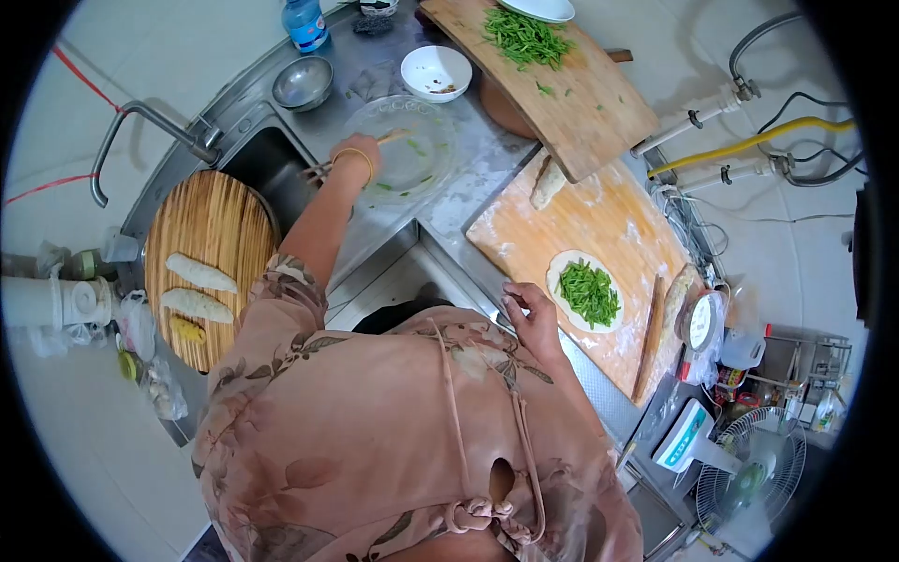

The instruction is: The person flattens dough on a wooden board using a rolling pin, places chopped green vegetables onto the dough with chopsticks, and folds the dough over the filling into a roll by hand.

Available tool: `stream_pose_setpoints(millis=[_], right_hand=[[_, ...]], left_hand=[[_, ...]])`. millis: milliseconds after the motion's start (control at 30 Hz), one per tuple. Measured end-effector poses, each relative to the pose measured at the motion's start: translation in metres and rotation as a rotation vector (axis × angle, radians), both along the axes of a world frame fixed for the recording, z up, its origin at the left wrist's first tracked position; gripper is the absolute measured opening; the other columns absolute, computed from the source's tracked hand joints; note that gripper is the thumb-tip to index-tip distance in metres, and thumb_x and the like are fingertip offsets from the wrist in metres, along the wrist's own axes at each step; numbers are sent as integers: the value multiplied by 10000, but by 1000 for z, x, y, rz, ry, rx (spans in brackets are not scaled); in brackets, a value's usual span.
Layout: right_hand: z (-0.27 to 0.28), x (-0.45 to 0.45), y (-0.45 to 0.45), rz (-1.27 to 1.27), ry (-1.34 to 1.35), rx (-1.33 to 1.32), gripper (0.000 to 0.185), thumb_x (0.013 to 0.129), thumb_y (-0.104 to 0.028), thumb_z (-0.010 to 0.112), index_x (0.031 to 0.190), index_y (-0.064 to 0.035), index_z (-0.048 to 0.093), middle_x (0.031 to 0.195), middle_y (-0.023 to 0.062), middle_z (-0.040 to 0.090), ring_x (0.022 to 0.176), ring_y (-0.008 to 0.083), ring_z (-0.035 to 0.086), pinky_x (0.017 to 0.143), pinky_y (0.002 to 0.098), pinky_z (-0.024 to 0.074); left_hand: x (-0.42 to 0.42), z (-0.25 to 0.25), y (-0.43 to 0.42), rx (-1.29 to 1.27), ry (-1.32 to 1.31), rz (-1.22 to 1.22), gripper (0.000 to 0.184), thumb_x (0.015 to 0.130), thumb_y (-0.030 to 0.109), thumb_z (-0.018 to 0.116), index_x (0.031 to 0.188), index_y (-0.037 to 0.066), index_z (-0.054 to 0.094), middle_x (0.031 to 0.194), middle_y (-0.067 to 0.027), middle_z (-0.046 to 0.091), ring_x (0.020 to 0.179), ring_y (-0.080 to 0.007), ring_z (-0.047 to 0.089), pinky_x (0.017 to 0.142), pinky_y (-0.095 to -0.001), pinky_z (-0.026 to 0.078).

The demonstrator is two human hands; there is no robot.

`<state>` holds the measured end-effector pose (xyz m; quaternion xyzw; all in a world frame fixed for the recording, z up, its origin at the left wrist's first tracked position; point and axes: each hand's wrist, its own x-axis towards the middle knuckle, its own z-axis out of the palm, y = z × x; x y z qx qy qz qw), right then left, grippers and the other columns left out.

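Note:
My left hand [354, 161], a yellow bangle at its wrist, reaches over the near left rim of a clear glass plate [438, 140] with green scraps on it. It is closed around a thin utensil [393, 136] with a light wood-coloured end; its exact kind is unclear. My right hand [534, 323] rests at the near edge of a floured wooden board [506, 225], fingers loosely curled and apart, nothing visible in them. Just right of it lies a round dough wrapper [560, 272] topped with chopped green vegetables [589, 293].
Two filled dough rolls [198, 305] and a yellow piece [187, 330] lie on a round wooden board [159, 234] over the sink [267, 150]. A tilted cutting board [581, 122] holds more greens [524, 39]. A rolling pin [648, 342], white bowl [436, 67], metal bowl [302, 83] and fan [752, 473] stand around.

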<state>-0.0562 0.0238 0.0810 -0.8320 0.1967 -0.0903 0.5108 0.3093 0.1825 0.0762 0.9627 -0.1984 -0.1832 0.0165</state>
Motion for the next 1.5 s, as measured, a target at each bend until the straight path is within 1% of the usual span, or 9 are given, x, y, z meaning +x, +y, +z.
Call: stream_pose_setpoints(millis=[267,467,733,1000,1100,1167,1233,1300,1500], right_hand=[[-17,-38,-5,-201,85,125,183,859,-26,634,1039,3,639,935,122,647,771,160,626,707,265,508],[-25,-63,-11,-313,96,186,175,869,-28,626,1038,15,633,926,114,648,769,145,620,700,265,509],[-33,-84,-19,-353,47,154,174,878,-67,627,1036,7,630,914,118,640,752,148,621,685,267,511],[-23,-121,-25,-470,107,149,179,870,-78,637,1035,-6,635,869,112,651,733,147,620,676,263,506],[-39,-144,-31,-529,91,167,183,871,-86,639,1035,-5,638,861,113,652,731,148,620,679,268,506],[-41,-156,-33,-584,87,229,184,872,-93,637,1036,-10,643,856,113,656,730,149,618,676,278,505],[-38,-167,-38,-608,131,150,186,870,-88,636,1040,-11,642,844,103,654,719,142,607,664,274,500],[-44,-179,-46,-630,172,117,188,867,-85,636,1033,2,636,841,109,654,689,147,592,644,272,494],[-65,-194,-96,-701,88,43,209,853,-90,639,1028,23,626,891,168,653,714,225,636,658,310,515]], left_hand=[[-9,-12,-3,-23,-396,-226,233,852,104,507,1012,102,677,1155,-115,632,1062,-272,617,873,-383,491],[-5,-54,-9,13,-21,-473,184,841,81,524,927,42,682,1029,-170,661,953,-334,648,820,-430,517],[-19,-31,-37,235,22,-591,224,805,81,584,990,8,687,1037,-206,659,974,-343,641,847,-429,506],[57,-144,-27,508,61,-899,244,689,231,633,817,36,705,900,-186,682,886,-344,646,791,-394,513],[24,-85,-45,540,198,-819,217,647,113,639,830,21,713,921,-205,676,870,-302,670,749,-392,531],[50,-98,-36,468,159,-1139,146,667,122,637,758,19,688,833,-160,677,758,-255,664,654,-366,516],[50,-86,-40,228,273,-981,111,686,131,642,709,23,659,754,-103,659,663,-198,631,579,-331,484],[20,-24,-46,-153,497,-310,113,702,140,654,683,32,626,684,-34,622,584,-130,572,521,-288,437],[-121,10,-143,-682,675,-531,112,769,123,656,713,62,580,646,26,526,595,-71,505,518,-250,402]])
